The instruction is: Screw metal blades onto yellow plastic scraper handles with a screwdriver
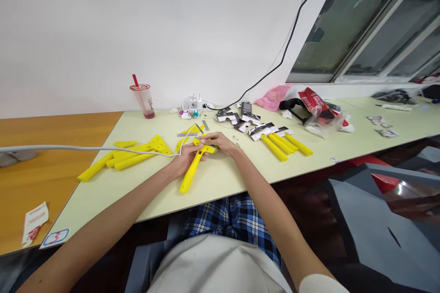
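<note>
My left hand (185, 161) is closed around a yellow scraper (191, 175) near its head, with the handle pointing down toward the table's front edge. On the other side of the head, the fingers of my right hand (222, 142) press together on the scraper. Part of the head is hidden by my fingers. Just beyond my hands lie metal blades (205, 125) and yellow plastic pieces. Tiny metal parts (235, 137) are scattered right of my right hand. Several yellow scraper handles (132, 160) are piled to my left.
A white cable (103, 148) crosses in front of the camera to my left hand. Yellow scrapers with black-and-white cards (275, 146) lie right. Further back are a cup with a red straw (143, 103), a power strip (192, 103), a pink bag (273, 97) and a red package (316, 104).
</note>
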A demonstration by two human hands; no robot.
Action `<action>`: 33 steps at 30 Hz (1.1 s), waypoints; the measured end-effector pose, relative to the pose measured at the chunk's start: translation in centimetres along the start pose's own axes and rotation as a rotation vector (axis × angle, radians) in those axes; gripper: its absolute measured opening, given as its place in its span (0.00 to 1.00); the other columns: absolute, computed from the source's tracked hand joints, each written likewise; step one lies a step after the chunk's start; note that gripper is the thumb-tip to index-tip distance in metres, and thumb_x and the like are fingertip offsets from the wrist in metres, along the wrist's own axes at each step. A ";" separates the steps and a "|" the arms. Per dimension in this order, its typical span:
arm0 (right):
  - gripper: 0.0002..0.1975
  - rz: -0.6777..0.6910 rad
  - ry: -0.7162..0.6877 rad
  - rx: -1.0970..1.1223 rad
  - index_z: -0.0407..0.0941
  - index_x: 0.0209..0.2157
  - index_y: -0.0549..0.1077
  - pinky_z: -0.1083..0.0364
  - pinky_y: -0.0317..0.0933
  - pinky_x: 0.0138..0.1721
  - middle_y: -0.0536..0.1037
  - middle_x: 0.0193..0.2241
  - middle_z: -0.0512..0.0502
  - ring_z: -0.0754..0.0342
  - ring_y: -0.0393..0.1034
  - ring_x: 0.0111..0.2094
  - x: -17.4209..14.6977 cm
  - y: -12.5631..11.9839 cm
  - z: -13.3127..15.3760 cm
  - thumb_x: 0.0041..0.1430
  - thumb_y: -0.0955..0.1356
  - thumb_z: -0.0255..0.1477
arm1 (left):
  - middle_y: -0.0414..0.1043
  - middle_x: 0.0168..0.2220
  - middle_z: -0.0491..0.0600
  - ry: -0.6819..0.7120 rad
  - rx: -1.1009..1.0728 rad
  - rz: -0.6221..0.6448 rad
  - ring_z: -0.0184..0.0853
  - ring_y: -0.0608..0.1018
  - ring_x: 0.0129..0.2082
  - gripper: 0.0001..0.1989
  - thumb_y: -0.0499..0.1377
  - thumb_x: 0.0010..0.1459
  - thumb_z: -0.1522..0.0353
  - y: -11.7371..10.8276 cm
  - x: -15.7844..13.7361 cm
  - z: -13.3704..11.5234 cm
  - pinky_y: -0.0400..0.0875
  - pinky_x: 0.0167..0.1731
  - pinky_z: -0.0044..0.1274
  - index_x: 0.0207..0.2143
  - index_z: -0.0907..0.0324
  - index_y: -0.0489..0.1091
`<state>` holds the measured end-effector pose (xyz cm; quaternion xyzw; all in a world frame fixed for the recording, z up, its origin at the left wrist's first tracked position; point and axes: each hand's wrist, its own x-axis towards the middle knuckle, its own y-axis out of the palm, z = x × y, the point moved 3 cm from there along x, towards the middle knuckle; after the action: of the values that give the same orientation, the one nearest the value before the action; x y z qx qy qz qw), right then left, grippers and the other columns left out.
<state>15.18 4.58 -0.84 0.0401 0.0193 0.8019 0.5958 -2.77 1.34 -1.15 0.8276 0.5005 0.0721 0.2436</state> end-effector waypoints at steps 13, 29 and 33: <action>0.24 0.011 0.019 0.002 0.44 0.37 0.89 0.51 0.70 0.47 0.87 0.37 0.43 0.47 0.78 0.44 -0.1 0.0 -0.2 0.41 0.86 0.44 | 0.84 0.43 0.56 0.011 0.004 0.043 0.35 0.87 0.33 0.14 0.72 0.59 0.69 -0.5 0.5 0.3 0.84 0.31 0.21 0.47 0.63 0.78; 0.24 0.029 -0.013 -0.021 0.44 0.38 0.89 0.50 0.69 0.47 0.88 0.40 0.42 0.45 0.77 0.45 -0.5 0.3 0.6 0.41 0.86 0.43 | 0.85 0.43 0.57 -0.005 -0.024 0.008 0.34 0.86 0.31 0.12 0.72 0.58 0.73 0.0 0.1 0.1 0.84 0.33 0.21 0.44 0.65 0.79; 0.24 -0.036 -0.074 -0.043 0.46 0.44 0.88 0.53 0.68 0.43 0.87 0.44 0.43 0.49 0.75 0.43 -1.2 -0.2 1.5 0.46 0.84 0.43 | 0.86 0.44 0.57 0.016 -0.044 0.006 0.36 0.87 0.36 0.11 0.72 0.58 0.75 -0.3 0.3 -0.1 0.86 0.41 0.23 0.43 0.65 0.79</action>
<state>15.86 3.44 0.64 0.0565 -0.0193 0.7891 0.6114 -2.87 1.75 -1.27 0.8231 0.4982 0.0905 0.2573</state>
